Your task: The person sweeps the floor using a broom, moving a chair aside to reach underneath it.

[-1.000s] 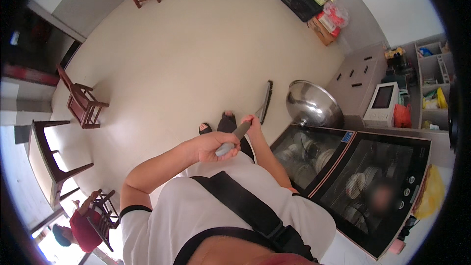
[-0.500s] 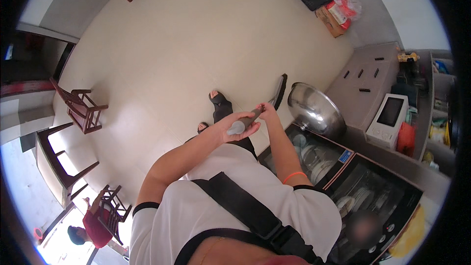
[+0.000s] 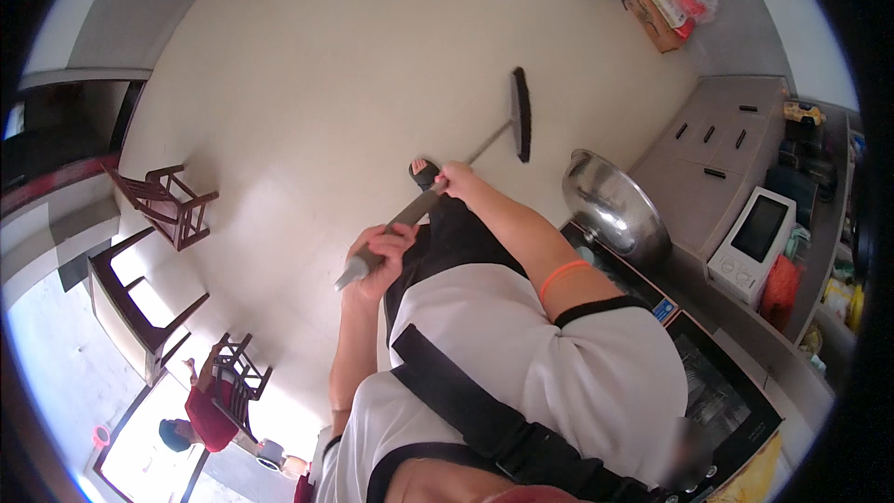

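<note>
I hold a broom by its grey handle, which slants from lower left to upper right in front of my body. My left hand is wrapped round the handle close to its thick grey end. Farther down the handle, my right hand grips it above my foot. The broom's head, grey with black bristles, is on the pale floor ahead and to the right. One sandalled foot shows beside the handle.
On the right stand a large steel bowl, a black glass-fronted dish cabinet, grey cabinets and a white microwave. Boxes and bags lie at the far right. Wooden chairs stand left; a person in red sits behind them.
The broom head has swung forward, away from beside the steel bowl. My left hand has moved left and back with the handle's end; my right hand has shifted left and forward.
</note>
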A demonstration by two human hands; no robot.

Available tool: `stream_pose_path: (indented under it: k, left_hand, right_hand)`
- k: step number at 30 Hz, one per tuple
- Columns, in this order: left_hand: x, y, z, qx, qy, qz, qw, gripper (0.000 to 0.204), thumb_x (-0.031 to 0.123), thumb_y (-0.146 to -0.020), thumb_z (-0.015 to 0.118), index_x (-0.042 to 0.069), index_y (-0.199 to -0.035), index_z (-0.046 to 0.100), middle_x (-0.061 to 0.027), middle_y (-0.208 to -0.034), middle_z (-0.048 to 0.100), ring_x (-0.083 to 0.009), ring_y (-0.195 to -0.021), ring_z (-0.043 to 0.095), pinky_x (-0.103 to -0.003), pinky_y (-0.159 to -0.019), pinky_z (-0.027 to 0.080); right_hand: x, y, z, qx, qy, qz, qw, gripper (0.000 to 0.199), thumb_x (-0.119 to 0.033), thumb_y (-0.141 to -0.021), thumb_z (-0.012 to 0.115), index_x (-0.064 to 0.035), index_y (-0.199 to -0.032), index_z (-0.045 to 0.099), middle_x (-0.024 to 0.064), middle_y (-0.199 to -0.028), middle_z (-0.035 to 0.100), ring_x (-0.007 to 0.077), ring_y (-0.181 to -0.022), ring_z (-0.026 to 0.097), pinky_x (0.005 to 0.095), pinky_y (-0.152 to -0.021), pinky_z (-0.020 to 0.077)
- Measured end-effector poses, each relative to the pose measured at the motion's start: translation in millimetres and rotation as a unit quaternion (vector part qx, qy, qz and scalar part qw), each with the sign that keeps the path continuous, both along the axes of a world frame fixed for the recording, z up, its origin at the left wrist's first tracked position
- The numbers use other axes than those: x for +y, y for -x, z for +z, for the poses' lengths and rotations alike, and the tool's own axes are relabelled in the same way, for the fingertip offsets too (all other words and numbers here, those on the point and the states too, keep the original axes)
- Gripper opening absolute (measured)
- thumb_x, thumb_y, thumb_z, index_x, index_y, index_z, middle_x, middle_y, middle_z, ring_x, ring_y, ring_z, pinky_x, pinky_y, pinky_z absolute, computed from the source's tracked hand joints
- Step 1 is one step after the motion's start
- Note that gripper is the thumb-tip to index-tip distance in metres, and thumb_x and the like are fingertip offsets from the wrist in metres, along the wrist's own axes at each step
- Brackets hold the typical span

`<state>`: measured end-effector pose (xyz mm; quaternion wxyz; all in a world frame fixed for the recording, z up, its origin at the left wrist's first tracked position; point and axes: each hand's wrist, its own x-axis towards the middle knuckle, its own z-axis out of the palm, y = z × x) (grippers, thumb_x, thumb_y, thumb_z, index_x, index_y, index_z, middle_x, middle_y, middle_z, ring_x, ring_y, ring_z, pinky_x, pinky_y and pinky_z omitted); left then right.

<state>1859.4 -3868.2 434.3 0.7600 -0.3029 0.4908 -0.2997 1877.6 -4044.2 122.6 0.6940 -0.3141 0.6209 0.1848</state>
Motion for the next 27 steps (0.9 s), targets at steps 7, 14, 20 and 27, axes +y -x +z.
stream_pose_path:
  k: [7, 14, 20, 27]
  left_hand:
    - [47, 98, 37, 0.027, -0.078, 0.208, 0.975, 0.052, -0.004, -0.077, 0.045, -0.015, -0.118, 0.015, -0.0122, -0.09, 0.039, -0.0142, -0.051, 0.046, -0.023, -0.045, 0.045]
    - [46, 229, 73, 0.023, -0.134, 0.408, 0.903, 0.054, -0.003, -0.077, 0.044, -0.014, -0.12, 0.013, -0.0133, -0.091, 0.039, -0.0153, -0.054, 0.048, -0.023, -0.047, 0.046]
    - [33, 287, 106, 0.003, -0.17, 0.447, 0.878, 0.052, -0.002, -0.078, 0.041, -0.014, -0.12, 0.013, -0.013, -0.09, 0.038, -0.0163, -0.056, 0.048, -0.024, -0.049, 0.045]
    - [22, 301, 132, -0.089, -0.207, 0.335, 0.915, 0.047, -0.002, -0.08, 0.039, -0.016, -0.12, 0.018, -0.0113, -0.086, 0.035, -0.013, -0.059, 0.043, -0.022, -0.049, 0.04]
  right_hand:
    - [124, 34, -9, -0.006, -0.082, 0.137, 0.987, 0.034, -0.007, -0.083, 0.039, -0.0051, -0.112, 0.022, 0.0164, -0.077, 0.046, 0.0202, -0.052, 0.05, 0.0369, -0.044, 0.0475]
    - [195, 110, 127, 0.074, -0.114, 0.385, 0.913, 0.039, -0.007, -0.084, 0.036, -0.0039, -0.116, 0.014, 0.016, -0.074, 0.046, 0.0217, -0.05, 0.051, 0.0397, -0.048, 0.0527]
    - [230, 186, 144, 0.079, -0.138, 0.46, 0.874, 0.045, 0.001, -0.08, 0.04, -0.0047, -0.117, 0.016, 0.0167, -0.081, 0.048, 0.0243, -0.062, 0.055, 0.0414, -0.053, 0.054]
    - [197, 195, 153, -0.059, -0.26, 0.425, 0.865, 0.004, 0.001, -0.073, 0.048, 0.0021, -0.077, 0.048, 0.0135, -0.069, 0.052, 0.0253, -0.064, 0.056, 0.0363, -0.057, 0.0484]
